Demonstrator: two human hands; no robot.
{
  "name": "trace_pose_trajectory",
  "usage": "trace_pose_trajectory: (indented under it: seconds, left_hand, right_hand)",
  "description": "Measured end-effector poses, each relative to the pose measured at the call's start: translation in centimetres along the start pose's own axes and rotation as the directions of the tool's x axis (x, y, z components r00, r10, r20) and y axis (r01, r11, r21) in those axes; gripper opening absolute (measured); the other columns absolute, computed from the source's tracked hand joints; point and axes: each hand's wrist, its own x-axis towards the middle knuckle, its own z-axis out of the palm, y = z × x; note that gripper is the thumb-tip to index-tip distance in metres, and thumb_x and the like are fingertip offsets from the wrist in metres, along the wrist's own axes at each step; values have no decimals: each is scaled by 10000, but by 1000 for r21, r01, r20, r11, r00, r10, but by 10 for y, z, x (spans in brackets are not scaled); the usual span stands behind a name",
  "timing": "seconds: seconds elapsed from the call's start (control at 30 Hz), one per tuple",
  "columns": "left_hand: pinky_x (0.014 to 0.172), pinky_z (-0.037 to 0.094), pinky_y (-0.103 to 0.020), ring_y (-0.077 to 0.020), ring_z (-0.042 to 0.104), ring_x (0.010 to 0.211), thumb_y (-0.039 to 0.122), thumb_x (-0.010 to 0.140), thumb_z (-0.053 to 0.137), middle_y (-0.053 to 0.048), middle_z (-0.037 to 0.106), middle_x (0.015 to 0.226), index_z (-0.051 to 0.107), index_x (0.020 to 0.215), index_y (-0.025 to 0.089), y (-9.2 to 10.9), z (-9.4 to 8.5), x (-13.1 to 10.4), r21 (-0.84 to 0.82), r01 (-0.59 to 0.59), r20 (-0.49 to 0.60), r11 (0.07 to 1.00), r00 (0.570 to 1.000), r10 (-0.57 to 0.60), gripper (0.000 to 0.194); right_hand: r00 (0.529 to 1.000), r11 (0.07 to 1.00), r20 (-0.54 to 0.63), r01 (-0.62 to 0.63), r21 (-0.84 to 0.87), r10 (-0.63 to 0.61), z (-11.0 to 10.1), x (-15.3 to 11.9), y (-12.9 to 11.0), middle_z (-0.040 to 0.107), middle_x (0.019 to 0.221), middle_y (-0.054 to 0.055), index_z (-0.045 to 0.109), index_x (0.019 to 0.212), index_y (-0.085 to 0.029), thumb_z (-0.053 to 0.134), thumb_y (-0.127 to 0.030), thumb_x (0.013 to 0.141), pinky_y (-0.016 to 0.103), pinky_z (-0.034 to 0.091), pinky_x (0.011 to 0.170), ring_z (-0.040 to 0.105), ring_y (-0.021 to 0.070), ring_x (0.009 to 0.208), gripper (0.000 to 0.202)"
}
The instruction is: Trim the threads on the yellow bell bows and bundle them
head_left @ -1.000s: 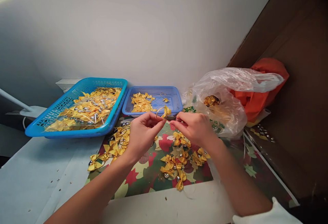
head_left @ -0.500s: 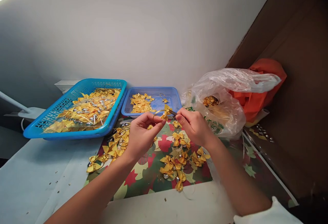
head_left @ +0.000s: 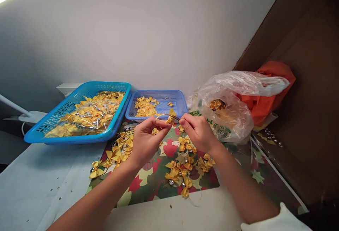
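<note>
Between thumb and fingers, my left hand (head_left: 148, 135) pinches a yellow ribbon bow (head_left: 172, 114) that has a gold cord loop curving above the fingers. My right hand (head_left: 199, 132) is closed on a thin dark tool, which looks like tweezers (head_left: 176, 117); its tip touches the bow. Whether the tip grips the cord or only rests on it is too small to tell. Below the hands, several yellow bows with silver bells (head_left: 182, 169) lie on a patterned red and green sheet (head_left: 169, 149). More bows (head_left: 120, 150) are heaped left of my left hand.
A bright blue basket (head_left: 120, 120) at the left holds bagged bows with silver bells. Behind my hands stands a smaller blue basket (head_left: 182, 100) with loose bows. A clear plastic bag (head_left: 238, 118) and an orange bag (head_left: 258, 105) sit at the right, against a brown panel (head_left: 299, 83).
The tool's tip has shifted slightly left and down against the bow, and my right hand has moved a little left. My left hand keeps its pinch with almost no movement.
</note>
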Motion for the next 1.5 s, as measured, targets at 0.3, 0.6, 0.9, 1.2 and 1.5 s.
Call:
trace_pose_trajectory:
  seconds: [0.3,0.6,0.9,1.2,1.5]
  left_hand:
    - [664,541,-275,-160,665,696,211,710,762,-13,698,699,660,687,189,5,1,-1,11,55,4,998,998,-55,107]
    - [664,541,-247,-142,670,700,198,713,763,-1,700,703,655,690,189,2,1,-1,-25,68,3,997,998,-68,112]
    - [608,509,-273,-164,651,668,256,735,729,-28,693,702,647,703,191,10,-7,7,147,76,50,986,995,-84,109]
    - [467,367,-249,-176,591,549,198,686,604,-26,691,656,600,600,229,-2,-42,31,759,-173,421,627,866,-271,91]
    - [479,312,-262,-224,599,598,279,715,622,-52,668,661,591,616,224,-15,-41,31,898,-144,301,415,889,-344,118]
  right_hand:
    - [1000,999,2,-29,15,29,1,1,1,407,543,-48,479,675,-192,359,-430,990,240,252,538,398,97,520,414]
    - [999,998,-22,-47,42,48,6,1,1,334,523,-59,346,626,-204,369,-423,987,241,225,514,333,89,497,423]
    - [990,991,45,-131,-4,131,-8,3,4,367,529,-56,362,624,-201,373,-450,978,247,230,526,355,94,514,433]
    - [900,914,280,-240,-326,336,-5,4,24,506,627,-36,424,659,-200,607,-463,850,231,258,505,448,108,554,372]
    - [855,794,227,-290,-534,465,23,2,31,649,884,148,534,846,-151,541,59,742,269,279,558,604,213,740,234]
